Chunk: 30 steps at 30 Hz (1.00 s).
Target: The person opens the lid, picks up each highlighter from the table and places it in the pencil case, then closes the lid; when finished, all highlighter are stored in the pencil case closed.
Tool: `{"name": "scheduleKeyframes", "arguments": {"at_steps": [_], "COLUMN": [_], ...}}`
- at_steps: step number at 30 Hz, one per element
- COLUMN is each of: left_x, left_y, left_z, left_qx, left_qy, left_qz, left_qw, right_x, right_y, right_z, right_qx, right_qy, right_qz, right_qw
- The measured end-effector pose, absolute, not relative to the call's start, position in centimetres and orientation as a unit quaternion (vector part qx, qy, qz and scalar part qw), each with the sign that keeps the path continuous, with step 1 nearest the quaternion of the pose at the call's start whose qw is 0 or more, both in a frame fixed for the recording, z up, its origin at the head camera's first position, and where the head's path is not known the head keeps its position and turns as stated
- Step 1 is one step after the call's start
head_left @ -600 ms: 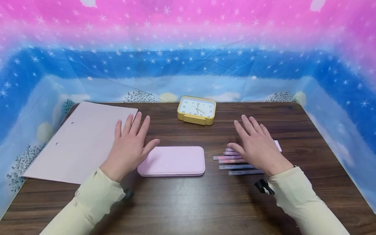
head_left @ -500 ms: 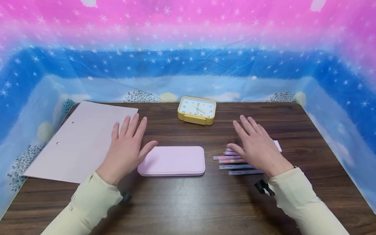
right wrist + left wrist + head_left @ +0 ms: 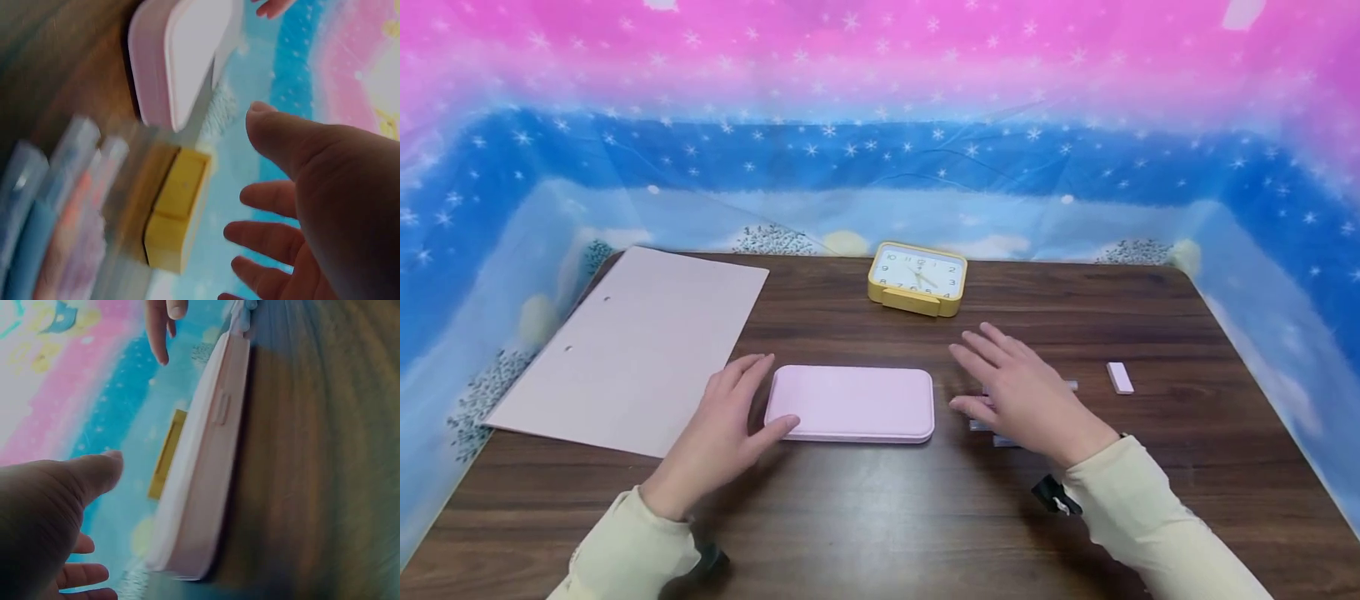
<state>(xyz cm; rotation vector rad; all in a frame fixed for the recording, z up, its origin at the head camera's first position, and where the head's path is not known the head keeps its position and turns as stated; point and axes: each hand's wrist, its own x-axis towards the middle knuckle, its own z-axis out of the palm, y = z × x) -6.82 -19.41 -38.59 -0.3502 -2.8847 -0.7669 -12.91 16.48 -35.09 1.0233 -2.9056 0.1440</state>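
Note:
A flat, pale pink case (image 3: 850, 404) with rounded corners lies closed on the table. Its side with a small latch faces me in the left wrist view. At the case's left end is my left hand (image 3: 715, 433), fingers extended, its thumb over the near left corner; the left wrist view shows a gap between thumb and case. To the right, my right hand (image 3: 1030, 396) hovers with spread fingers over several capped pens (image 3: 1006, 441), hiding most of them. The pens' clear caps (image 3: 75, 147) show blurred in the right wrist view. Neither hand holds anything.
At the table's back stands a yellow alarm clock (image 3: 917, 279). A large pale pink sheet or folder (image 3: 632, 350) with two holes lies on the left. A small white and pink block, like an eraser (image 3: 1120, 377), sits right of the pens. Snowflake-printed cloth (image 3: 850, 158) surrounds the table.
My left hand has come down to the case's left end. My right hand has moved left and lower over the pens, uncovering the eraser-like block. The head view has shifted slightly.

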Motion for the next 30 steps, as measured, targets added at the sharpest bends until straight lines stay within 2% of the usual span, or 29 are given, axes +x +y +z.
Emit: {"name": "scheduleKeyframes", "arguments": {"at_steps": [12,19,30], "left_x": [-6.5,-6.9,-7.7], "left_y": [-19.4,-19.3,-19.4], "left_z": [-41.7,-42.0,-42.2], "left_qx": [-0.072,-0.058,-0.061], "left_qy": [-0.936,-0.937,-0.943], "left_qz": [-0.341,-0.343,-0.326], "left_qw": [0.04,0.03,0.012], "right_x": [-12.5,-12.4,-12.8], "right_y": [13.3,12.5,12.0], "right_z": [-37.3,-37.7,-37.9], "right_qx": [0.41,0.402,0.415], "right_qy": [-0.911,-0.915,-0.909], "right_qz": [0.043,0.034,0.037], "right_qw": [0.017,-0.017,-0.017]}}
